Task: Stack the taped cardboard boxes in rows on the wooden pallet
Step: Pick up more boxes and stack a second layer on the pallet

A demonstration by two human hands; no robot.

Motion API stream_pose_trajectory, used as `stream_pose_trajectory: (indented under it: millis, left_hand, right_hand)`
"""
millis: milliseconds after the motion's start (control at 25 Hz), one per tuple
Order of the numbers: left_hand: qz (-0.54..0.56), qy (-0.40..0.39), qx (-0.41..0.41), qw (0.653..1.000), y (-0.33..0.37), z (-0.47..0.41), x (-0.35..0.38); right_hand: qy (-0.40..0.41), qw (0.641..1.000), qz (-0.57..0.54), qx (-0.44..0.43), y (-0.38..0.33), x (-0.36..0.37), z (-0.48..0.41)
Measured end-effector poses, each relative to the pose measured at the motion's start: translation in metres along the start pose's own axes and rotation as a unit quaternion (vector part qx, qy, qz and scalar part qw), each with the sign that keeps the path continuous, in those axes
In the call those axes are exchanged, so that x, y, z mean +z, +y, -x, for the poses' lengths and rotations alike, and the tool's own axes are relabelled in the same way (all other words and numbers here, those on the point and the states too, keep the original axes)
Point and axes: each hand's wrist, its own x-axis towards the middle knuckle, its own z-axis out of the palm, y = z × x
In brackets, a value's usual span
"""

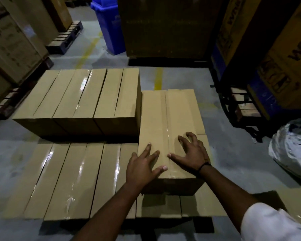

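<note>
Both hands flat on the lid, fingers spread, gripping nothing: left hand [142,165] at the near-left corner, right hand [189,153] just right of the seam. Under them, the long tan cardboard box with clear tape down its seam [163,115] runs toward 12 o'clock. It sits on the lower layer of taped tan boxes [68,180], hard up beside the upper row of three matching boxes [85,94] at 10 o'clock (any gap is too fine to tell). My read: stiff corrugated, moderate weight, slides under palm pressure. The tape looks slick, so push on bare card; to lift, take the short ends or bottom edges, not mid-lid. The dark wooden pallet [203,225] only peeks out at 6 o'clock. Grey concrete floor with a yellow painted line [158,79] at 12, crumpled silvery plastic wrap [292,146] at 3, blue plastic bin [109,25] far at 11, tall printed cartons [285,58] at 2.
</note>
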Motion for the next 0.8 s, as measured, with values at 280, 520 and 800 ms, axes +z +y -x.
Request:
stream_pose_trajectory:
  millis: [280, 520, 800]
  left_hand:
    - [0.000, -0.057, 0.007, 0.998, -0.063, -0.131, 0.028]
    - [-0.012, 0.013, 0.015, 1.000, -0.094, -0.209, 0.021]
    - [-0.098, -0.041, 0.080, 0.991, -0.120, -0.328, 0.006]
  right_hand:
    - [-0.078, 0.996, 0.041, 0.024, -0.006, 0.069, -0.126]
    - [-0.123, 0.986, 0.107, 0.017, 0.003, 0.131, -0.098]
    - [-0.094, 0.985, 0.141, 0.023, 0.012, 0.149, -0.134]
